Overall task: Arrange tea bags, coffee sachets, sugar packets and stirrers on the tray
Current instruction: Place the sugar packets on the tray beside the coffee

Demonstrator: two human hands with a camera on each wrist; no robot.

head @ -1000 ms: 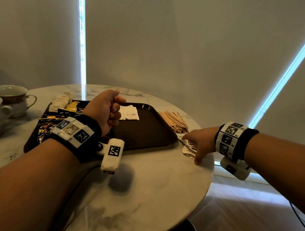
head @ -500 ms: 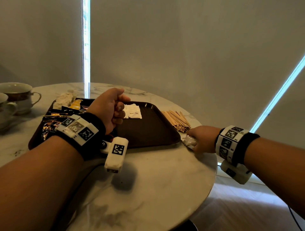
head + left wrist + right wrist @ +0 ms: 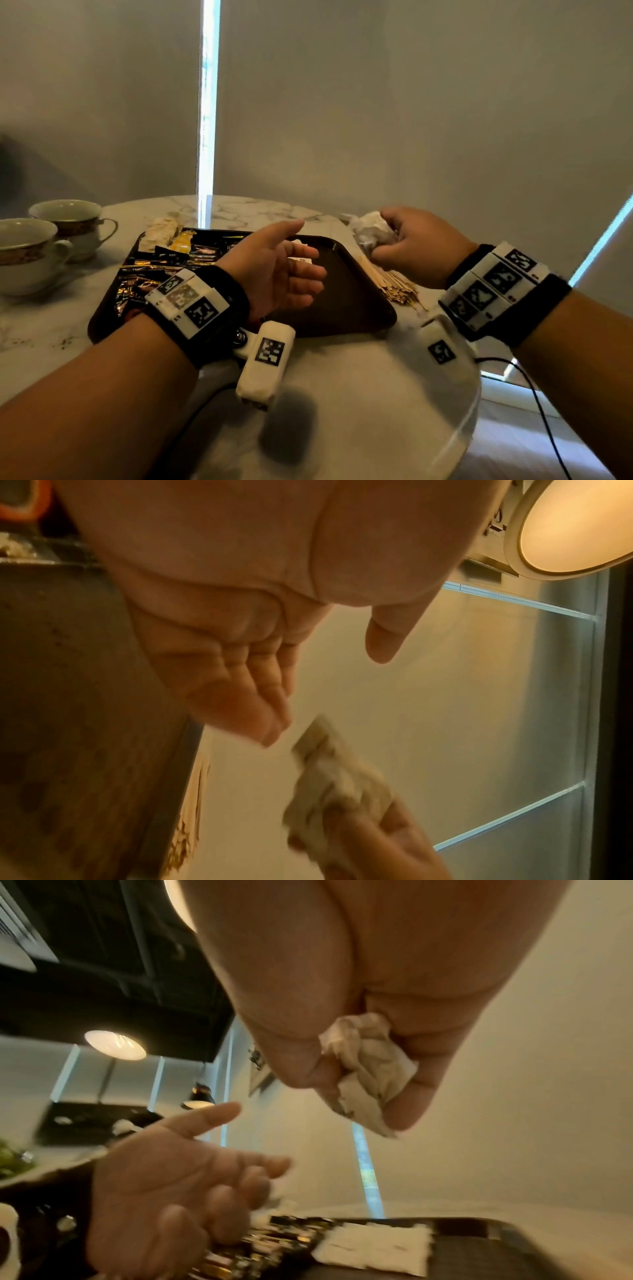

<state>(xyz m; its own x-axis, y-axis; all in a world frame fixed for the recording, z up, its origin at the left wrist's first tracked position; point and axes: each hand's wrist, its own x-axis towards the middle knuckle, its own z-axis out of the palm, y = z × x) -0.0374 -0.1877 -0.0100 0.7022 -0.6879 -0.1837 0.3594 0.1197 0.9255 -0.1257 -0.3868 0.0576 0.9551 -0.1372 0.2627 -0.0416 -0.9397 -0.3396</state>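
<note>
1. Two hands up over the tray (image 3: 373, 318). Right hand (image 3: 419, 245) raised beyond its far right corner, fingers curled tight round a crumpled bunch of white packets (image 3: 371, 229), likely sugar.
2. Left hand (image 3: 274, 270) palm up above the tray, fingers spread loosely, holding nothing.
3. Coffee sachets (image 3: 161, 270) fill the tray's left; white packets (image 3: 373, 1250) lie mid-tray; wooden stirrers (image 3: 390, 284) off-tray, right.
4. Step, judged: delivering sugar. Next: lower the bunch beside the white packets or into the left palm, then straighten.
</note>
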